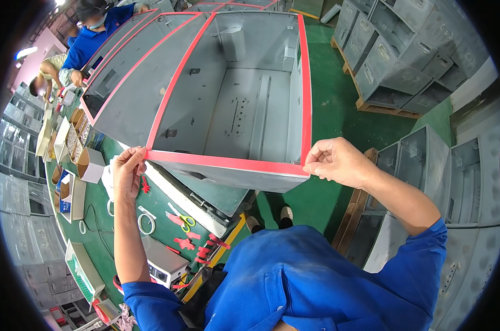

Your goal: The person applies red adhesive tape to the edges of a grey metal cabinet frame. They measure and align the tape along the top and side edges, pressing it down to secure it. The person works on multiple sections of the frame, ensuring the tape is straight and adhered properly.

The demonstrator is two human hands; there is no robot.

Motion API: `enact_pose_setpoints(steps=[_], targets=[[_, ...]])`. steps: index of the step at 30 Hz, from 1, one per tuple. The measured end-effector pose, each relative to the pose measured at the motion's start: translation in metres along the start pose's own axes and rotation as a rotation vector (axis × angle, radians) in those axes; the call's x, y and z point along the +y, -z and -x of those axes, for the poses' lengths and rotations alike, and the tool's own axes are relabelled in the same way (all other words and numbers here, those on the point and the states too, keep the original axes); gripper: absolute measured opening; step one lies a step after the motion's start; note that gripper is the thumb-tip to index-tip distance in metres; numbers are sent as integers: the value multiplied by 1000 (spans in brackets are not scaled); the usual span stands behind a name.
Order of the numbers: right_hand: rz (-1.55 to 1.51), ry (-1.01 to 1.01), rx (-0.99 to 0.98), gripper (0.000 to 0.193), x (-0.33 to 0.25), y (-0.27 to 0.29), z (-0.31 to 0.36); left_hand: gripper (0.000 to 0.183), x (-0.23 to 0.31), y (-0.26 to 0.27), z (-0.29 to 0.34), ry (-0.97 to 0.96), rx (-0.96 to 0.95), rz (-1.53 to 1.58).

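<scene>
While left hand (129, 172) and right hand (338, 163) each appear to pinch one end, red tape strip (228, 161) runs left to right between them along the near rim of grey cabinet (197, 107). Scissors (187, 222) lie left on green surface (159, 201); nothing visible blocks either hand.

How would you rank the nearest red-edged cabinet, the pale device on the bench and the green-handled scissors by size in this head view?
1. Nearest red-edged cabinet
2. Pale device
3. Green-handled scissors
</scene>
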State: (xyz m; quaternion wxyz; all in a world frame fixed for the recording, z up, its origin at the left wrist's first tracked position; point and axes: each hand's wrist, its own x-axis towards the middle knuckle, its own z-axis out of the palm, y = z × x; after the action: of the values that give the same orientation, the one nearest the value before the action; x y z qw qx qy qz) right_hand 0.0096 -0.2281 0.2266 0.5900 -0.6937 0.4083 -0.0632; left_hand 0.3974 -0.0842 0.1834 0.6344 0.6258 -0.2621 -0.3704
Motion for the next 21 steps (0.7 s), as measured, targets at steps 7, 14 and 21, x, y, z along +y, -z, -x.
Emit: enact_pose_setpoints(steps=[7, 14, 21], targets=[[14, 37, -5, 12, 5, 0, -1, 8, -2, 1, -1, -2, 4, 15], [3, 91, 17, 9, 12, -2, -2, 7, -2, 1, -1, 3, 4, 33], [14, 139, 59, 6, 14, -7, 1, 8, -1, 2, -1, 9, 5, 17]])
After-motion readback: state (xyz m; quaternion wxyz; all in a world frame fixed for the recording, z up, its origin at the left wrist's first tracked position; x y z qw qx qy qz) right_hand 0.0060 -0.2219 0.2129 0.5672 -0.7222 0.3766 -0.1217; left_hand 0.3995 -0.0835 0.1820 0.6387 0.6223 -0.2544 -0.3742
